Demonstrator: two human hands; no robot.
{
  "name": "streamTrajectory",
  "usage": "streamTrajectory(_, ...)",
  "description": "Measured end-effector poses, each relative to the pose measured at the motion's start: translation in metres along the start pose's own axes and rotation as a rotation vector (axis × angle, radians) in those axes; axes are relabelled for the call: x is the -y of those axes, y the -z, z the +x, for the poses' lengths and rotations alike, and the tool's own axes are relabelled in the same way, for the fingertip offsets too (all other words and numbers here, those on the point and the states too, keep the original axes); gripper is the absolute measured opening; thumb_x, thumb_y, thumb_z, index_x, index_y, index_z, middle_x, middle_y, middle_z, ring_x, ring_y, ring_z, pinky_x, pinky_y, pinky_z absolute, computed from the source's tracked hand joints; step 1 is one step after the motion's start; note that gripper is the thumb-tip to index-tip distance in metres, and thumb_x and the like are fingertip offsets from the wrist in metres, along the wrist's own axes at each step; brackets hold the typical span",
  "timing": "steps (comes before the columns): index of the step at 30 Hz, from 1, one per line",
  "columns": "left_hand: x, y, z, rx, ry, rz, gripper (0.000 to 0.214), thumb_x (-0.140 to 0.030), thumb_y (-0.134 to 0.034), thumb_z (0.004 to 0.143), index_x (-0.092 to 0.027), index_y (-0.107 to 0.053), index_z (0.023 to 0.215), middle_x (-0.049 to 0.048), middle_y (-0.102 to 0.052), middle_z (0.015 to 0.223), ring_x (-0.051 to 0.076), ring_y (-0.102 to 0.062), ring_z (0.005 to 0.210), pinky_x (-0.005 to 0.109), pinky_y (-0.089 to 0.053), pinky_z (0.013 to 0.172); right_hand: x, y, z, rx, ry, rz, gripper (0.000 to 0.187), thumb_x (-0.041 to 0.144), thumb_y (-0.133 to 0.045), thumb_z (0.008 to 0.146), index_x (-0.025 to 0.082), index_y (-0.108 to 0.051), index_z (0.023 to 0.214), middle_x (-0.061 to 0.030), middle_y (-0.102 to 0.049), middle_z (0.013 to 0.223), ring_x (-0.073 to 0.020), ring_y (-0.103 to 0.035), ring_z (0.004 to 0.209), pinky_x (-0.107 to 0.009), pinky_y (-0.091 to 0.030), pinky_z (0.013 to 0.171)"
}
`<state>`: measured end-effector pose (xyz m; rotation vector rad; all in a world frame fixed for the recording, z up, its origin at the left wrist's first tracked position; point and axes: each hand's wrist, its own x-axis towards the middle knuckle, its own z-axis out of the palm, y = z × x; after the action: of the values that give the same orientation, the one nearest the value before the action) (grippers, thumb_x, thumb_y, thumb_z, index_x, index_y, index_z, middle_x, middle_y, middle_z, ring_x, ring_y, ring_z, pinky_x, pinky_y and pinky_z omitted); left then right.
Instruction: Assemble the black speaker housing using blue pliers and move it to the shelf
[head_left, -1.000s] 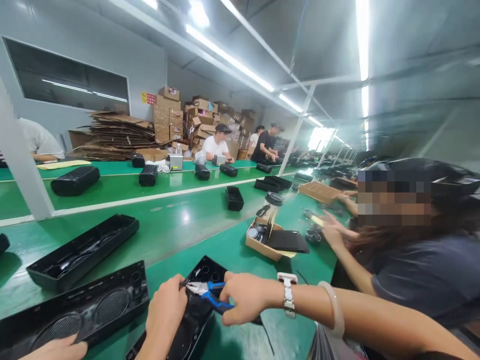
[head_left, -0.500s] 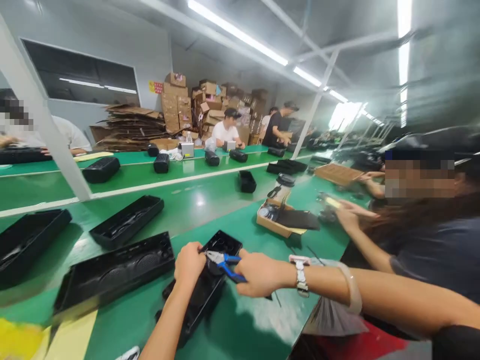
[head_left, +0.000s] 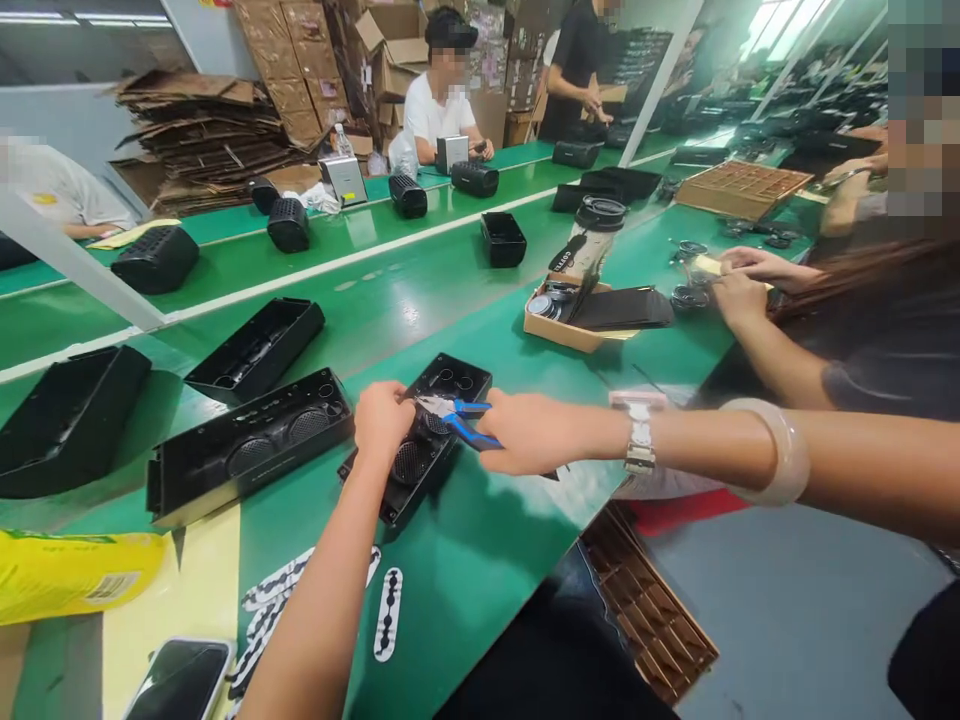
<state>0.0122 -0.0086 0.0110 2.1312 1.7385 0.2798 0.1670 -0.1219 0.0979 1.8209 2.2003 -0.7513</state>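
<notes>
In the head view, my right hand is wrapped round the blue handles of a pair of pliers. The jaws point left, over a black speaker housing lying open side up on the green bench. My left hand is closed at the housing's left wall, its fingertips right by the jaws. Whatever lies between jaws and fingertips is too small to make out. Inside the housing, round grilles and circular rings show. A second long housing lies just left of my left hand.
More housings stand on the green belt. A cardboard box of speaker parts and a cup stand ahead. Black-and-white strips, a phone and a yellow packet lie near me. A co-worker's hands are at the right.
My view has tilted down, bringing the phone, strips and floor into sight. Both hands and the pliers stay at the same housing.
</notes>
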Motion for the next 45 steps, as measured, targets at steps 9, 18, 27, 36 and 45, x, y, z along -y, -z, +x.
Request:
streamTrajectory(9, 0.017, 0.018, -0.008, 0.199, -0.127, -0.023, 0.026, -0.023, -0.059, 0.083, -0.013, -0.059, 0.106, 0.0083, -0.062, 0.107, 0.018, -0.058, 0.098, 0.037, -0.046, 0.089, -0.014, 0.011, 0.000, 0.071, 0.099, 0.242, 0.039, 0.046, -0.054, 0.075, 0.016, -0.042, 0.052, 0.0043, -0.028, 0.051, -0.0079, -0.026, 0.049, -0.023, -0.020, 0.045)
streamTrajectory(18, 0.049, 0.028, -0.052, 0.206, -0.156, -0.013, 0.030, -0.014, -0.053, 0.083, -0.015, -0.057, 0.113, 0.0087, -0.060, 0.112, 0.020, -0.055, 0.106, 0.038, -0.044, 0.093, -0.003, 0.005, 0.000, 0.133, 0.187, 0.306, 0.046, 0.048, -0.063, 0.067, 0.015, -0.037, 0.048, 0.0024, -0.031, 0.060, -0.0081, -0.028, 0.054, -0.025, -0.018, 0.047)
streamTrajectory(27, 0.034, 0.022, -0.066, 0.096, -0.084, 0.076, 0.038, -0.012, -0.046, 0.083, -0.018, -0.054, 0.120, 0.0101, -0.062, 0.110, 0.022, -0.058, 0.100, 0.041, -0.046, 0.087, 0.010, 0.014, 0.014, 0.184, 0.203, 0.281, 0.049, 0.049, -0.060, 0.070, 0.016, -0.032, 0.048, 0.0058, -0.022, 0.047, -0.0066, -0.019, 0.046, -0.026, -0.014, 0.044)
streamTrajectory(36, 0.030, 0.023, -0.072, 0.085, -0.095, 0.155, 0.045, -0.011, -0.040, 0.080, -0.025, -0.054, 0.121, 0.0086, -0.065, 0.104, 0.024, -0.061, 0.094, 0.031, -0.047, 0.078, 0.019, 0.030, 0.013, 0.203, 0.087, 0.208, 0.046, 0.047, -0.061, 0.068, 0.017, -0.034, 0.046, 0.0057, -0.023, 0.045, -0.0064, -0.020, 0.043, -0.026, -0.014, 0.042)
streamTrajectory(45, 0.010, 0.022, -0.062, 0.061, -0.022, 0.308, 0.020, -0.017, -0.045, 0.087, -0.011, -0.060, 0.099, 0.0097, -0.063, 0.092, 0.021, -0.060, 0.089, 0.039, -0.048, 0.079, 0.031, 0.041, 0.012, 0.216, 0.075, 0.105, 0.027, 0.039, -0.059, 0.073, 0.015, -0.060, 0.060, 0.0043, -0.039, 0.048, -0.0072, -0.031, 0.043, -0.023, -0.023, 0.042)
